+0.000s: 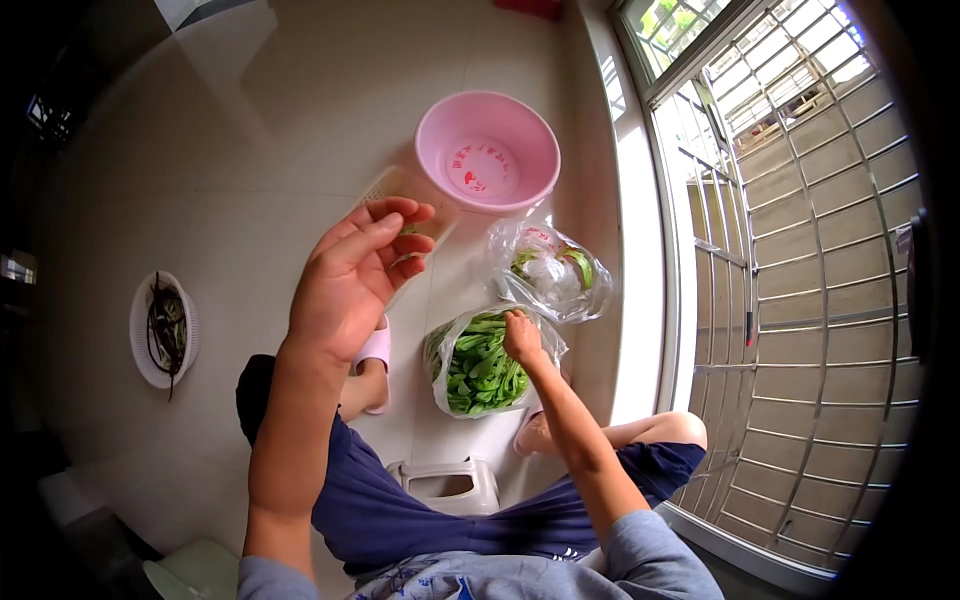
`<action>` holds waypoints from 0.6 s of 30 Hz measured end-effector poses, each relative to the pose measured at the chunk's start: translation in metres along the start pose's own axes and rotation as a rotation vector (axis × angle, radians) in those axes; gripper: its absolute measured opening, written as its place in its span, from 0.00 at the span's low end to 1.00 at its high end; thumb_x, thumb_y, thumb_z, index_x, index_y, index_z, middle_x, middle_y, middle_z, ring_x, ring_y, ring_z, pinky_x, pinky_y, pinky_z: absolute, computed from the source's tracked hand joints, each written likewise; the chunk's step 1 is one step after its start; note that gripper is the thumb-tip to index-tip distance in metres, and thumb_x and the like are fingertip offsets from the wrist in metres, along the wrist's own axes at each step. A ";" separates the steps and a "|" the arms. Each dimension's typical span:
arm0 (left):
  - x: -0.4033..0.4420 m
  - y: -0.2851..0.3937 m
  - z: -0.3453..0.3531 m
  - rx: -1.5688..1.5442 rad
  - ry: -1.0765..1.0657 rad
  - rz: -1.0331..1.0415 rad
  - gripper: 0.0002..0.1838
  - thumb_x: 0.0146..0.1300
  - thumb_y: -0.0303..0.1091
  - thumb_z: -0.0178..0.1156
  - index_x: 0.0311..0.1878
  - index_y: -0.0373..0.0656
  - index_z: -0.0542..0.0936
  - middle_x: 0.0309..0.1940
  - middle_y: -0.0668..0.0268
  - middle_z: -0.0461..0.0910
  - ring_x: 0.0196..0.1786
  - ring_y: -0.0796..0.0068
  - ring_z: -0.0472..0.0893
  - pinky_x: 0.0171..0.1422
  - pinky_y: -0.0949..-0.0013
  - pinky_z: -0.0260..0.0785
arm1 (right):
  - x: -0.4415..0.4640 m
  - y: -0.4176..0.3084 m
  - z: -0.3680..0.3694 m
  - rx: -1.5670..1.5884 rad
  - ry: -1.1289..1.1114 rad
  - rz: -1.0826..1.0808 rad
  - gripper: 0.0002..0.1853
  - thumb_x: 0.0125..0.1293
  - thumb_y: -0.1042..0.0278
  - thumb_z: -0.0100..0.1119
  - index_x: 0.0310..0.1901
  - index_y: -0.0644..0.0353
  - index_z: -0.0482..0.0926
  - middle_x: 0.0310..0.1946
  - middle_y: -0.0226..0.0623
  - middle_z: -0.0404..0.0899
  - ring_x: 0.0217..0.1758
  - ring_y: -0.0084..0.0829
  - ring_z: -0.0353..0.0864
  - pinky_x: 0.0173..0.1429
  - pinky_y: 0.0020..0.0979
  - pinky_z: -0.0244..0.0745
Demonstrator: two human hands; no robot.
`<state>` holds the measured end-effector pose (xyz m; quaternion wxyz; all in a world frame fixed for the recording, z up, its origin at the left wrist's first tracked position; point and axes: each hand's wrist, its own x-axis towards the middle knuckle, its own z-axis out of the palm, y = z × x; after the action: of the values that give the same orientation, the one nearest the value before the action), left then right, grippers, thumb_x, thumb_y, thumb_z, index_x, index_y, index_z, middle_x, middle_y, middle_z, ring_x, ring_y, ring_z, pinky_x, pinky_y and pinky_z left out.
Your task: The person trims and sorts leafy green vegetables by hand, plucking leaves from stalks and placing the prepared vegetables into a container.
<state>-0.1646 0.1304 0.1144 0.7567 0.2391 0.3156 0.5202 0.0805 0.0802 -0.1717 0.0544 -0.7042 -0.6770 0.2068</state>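
At the greens (482,368), my right hand (522,338) bunches its fingers; I'd pinch lightly. Left of them, my left hand (352,272) hovers half-curled. What either holds, I can't tell.

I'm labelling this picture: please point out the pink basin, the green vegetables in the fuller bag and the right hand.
Pink basin (487,118), head view: its inner wall.
Green vegetables (482,368), head view: middle of the pile.
Right hand (521,338), head view: back of the hand.

Green leaves (485,365), pink basin (437,150) (red print (470,180)), navy shorts (375,485), probably white basket (140,335)
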 end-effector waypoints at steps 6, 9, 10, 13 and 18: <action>0.010 -0.019 0.012 0.054 -0.056 -0.079 0.09 0.55 0.29 0.47 0.38 0.39 0.70 0.37 0.63 0.73 0.36 0.76 0.73 0.43 0.74 0.63 | -0.011 0.017 0.019 -0.160 -0.130 0.042 0.07 0.50 0.76 0.44 0.32 0.62 0.69 0.36 0.46 0.70 0.37 0.44 0.73 0.39 0.39 0.69; 0.013 -0.024 0.015 0.069 -0.085 -0.095 0.08 0.55 0.29 0.47 0.38 0.39 0.70 0.37 0.63 0.73 0.36 0.76 0.73 0.43 0.74 0.64 | -0.014 0.020 0.015 -0.158 -0.101 0.028 0.06 0.49 0.76 0.43 0.30 0.61 0.70 0.33 0.45 0.70 0.36 0.44 0.73 0.38 0.38 0.69; 0.014 -0.026 0.016 0.068 -0.084 -0.096 0.08 0.55 0.29 0.47 0.38 0.39 0.70 0.37 0.63 0.73 0.36 0.76 0.73 0.43 0.74 0.64 | -0.015 0.021 0.007 -0.108 -0.070 -0.036 0.06 0.48 0.76 0.44 0.29 0.60 0.71 0.30 0.44 0.72 0.35 0.43 0.74 0.37 0.38 0.69; 0.017 -0.032 0.018 0.098 -0.091 -0.103 0.08 0.55 0.29 0.47 0.39 0.39 0.70 0.37 0.63 0.73 0.36 0.77 0.73 0.42 0.75 0.64 | -0.018 0.024 -0.017 0.005 -0.104 -0.100 0.07 0.47 0.75 0.44 0.25 0.59 0.74 0.26 0.42 0.74 0.32 0.41 0.75 0.35 0.36 0.69; 0.019 -0.040 0.023 0.150 -0.143 -0.126 0.08 0.55 0.29 0.48 0.38 0.40 0.70 0.36 0.63 0.74 0.35 0.78 0.73 0.41 0.75 0.63 | -0.023 0.017 -0.049 0.155 -0.174 -0.168 0.06 0.44 0.72 0.50 0.24 0.58 0.77 0.21 0.39 0.76 0.27 0.37 0.76 0.33 0.33 0.70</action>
<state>-0.1171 0.1337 0.0984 0.7884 0.3113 0.3133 0.4282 0.1140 0.0669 -0.1280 0.0669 -0.6181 -0.7177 0.3137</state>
